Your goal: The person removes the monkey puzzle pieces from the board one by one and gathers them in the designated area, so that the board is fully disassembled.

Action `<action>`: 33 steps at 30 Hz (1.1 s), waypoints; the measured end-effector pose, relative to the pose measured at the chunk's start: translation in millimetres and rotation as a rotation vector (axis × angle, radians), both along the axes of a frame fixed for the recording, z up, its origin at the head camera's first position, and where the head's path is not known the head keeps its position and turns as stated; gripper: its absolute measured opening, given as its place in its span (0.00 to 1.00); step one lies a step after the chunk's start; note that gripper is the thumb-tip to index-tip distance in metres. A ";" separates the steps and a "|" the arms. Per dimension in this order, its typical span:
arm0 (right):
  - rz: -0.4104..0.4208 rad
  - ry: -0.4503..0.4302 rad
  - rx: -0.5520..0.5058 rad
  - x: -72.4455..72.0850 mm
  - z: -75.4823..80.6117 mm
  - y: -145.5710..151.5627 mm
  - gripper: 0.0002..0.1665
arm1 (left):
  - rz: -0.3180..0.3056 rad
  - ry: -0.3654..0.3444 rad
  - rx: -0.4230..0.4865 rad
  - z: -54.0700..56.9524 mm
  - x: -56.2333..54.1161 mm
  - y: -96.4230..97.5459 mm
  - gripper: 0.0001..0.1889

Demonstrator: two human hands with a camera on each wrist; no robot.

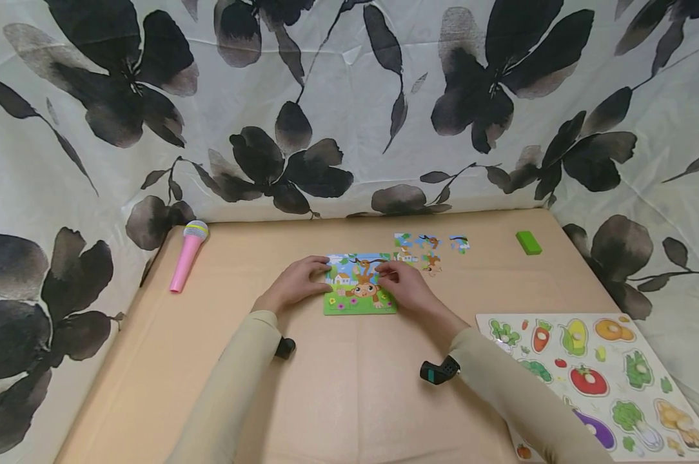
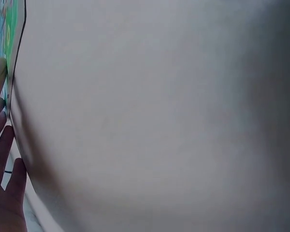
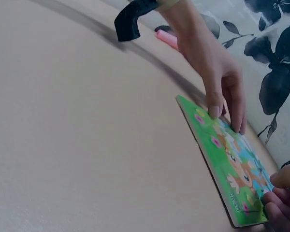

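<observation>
One table (image 1: 349, 374); one vegetable board (image 1: 616, 386) at its right front; two hands: the left hand (image 1: 294, 281), thumb and fingers spread apart, touching one monkey puzzle (image 1: 358, 290) at its left edge; the right hand (image 1: 409, 287), fingers curled at its right edge, whether pinching anything I cannot tell; the puzzle lies mid-table between them; one pink microphone (image 1: 188, 258), far left; one green block (image 1: 528, 243), far right; five loose pieces (image 1: 428, 241) beyond the right hand.
</observation>
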State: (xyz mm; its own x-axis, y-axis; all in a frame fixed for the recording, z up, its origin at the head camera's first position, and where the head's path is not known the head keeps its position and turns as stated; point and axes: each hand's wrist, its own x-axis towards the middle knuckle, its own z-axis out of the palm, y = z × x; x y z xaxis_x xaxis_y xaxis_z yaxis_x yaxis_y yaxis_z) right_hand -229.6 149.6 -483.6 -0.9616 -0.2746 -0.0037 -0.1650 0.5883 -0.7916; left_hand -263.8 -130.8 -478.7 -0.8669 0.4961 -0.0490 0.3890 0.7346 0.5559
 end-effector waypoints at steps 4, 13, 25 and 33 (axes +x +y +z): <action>0.018 0.002 0.032 -2.9 -3.3 -0.7 0.15 | 0.005 -0.007 0.005 0.6 0.1 0.2 0.29; 0.052 0.071 0.116 -4.0 -2.5 -6.7 0.19 | 0.002 -0.004 0.021 3.5 1.2 0.8 0.29; 0.061 0.072 0.193 -4.1 0.5 -13.1 0.20 | 0.009 -0.016 0.013 1.6 1.0 0.1 0.29; 0.036 0.051 0.196 -6.3 5.4 -16.0 0.17 | 0.013 -0.027 0.016 1.7 1.4 0.9 0.29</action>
